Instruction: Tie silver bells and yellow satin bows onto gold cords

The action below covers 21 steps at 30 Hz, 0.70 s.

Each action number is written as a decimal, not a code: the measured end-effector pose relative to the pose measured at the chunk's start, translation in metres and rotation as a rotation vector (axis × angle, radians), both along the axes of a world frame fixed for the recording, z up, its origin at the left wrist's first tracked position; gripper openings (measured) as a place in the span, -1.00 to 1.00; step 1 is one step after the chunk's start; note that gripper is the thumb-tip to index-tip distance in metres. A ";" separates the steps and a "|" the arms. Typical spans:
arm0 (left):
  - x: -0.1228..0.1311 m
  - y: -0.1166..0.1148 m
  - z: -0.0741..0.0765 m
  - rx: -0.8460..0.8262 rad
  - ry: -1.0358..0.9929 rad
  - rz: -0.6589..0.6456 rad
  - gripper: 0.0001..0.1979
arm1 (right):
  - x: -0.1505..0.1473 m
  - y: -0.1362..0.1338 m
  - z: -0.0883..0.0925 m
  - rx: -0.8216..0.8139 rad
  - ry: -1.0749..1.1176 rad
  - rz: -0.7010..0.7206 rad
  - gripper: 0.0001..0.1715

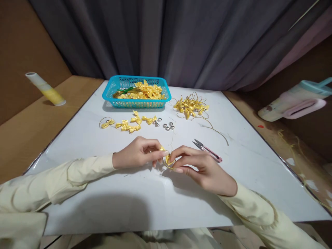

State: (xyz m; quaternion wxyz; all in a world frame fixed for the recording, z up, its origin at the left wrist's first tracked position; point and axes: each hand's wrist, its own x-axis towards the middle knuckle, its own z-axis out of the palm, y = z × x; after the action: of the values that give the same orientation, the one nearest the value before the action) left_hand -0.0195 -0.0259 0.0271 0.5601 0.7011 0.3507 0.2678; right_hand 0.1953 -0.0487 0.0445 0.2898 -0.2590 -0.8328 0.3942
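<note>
My left hand [140, 153] pinches a yellow ribbon bow on a gold wire ring [168, 167] between thumb and fingers. From the other side, my right hand [201, 167] closes its thumb and fingertips on the same ring. The fingers partly cover the yellow bow [168, 159]. A thin pale thread [172, 138] runs up from the held piece across the tabletop. Beyond my hands lie several small silver bells [168, 127] and a row of loose yellow bows [129, 125]. Beside my right hand rests a pair of pink-handled thread snips [207, 150].
A blue basket [137, 103] holds yellow bows and a green-tied wire bundle. Right of it sits a pile of bow-trimmed rings [191, 105]; one ring with a bow [107, 123] lies at left. A yellow thread cone [49, 91] and a tumbler [293, 100] flank the white table [109, 207].
</note>
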 end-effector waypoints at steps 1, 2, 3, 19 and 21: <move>0.000 0.000 -0.001 0.011 -0.013 0.012 -0.78 | 0.000 0.000 0.000 -0.002 0.008 -0.003 -0.84; 0.000 0.000 -0.002 0.012 -0.029 0.020 -0.80 | 0.000 0.000 0.000 -0.003 0.017 -0.008 -0.85; 0.001 0.000 -0.004 0.005 -0.048 0.024 -0.83 | -0.001 0.000 0.000 -0.005 0.024 -0.013 -0.85; 0.004 0.002 -0.003 -0.070 -0.131 0.136 -0.79 | -0.003 -0.005 0.003 -0.062 0.008 -0.008 -0.82; 0.003 0.006 -0.002 -0.020 -0.130 0.170 -0.78 | -0.004 -0.007 0.004 -0.062 0.016 -0.004 -0.82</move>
State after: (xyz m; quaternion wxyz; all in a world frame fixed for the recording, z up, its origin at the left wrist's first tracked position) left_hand -0.0164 -0.0200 0.0249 0.5639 0.6442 0.3746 0.3559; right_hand 0.1914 -0.0557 0.0485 0.2888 -0.2663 -0.8174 0.4213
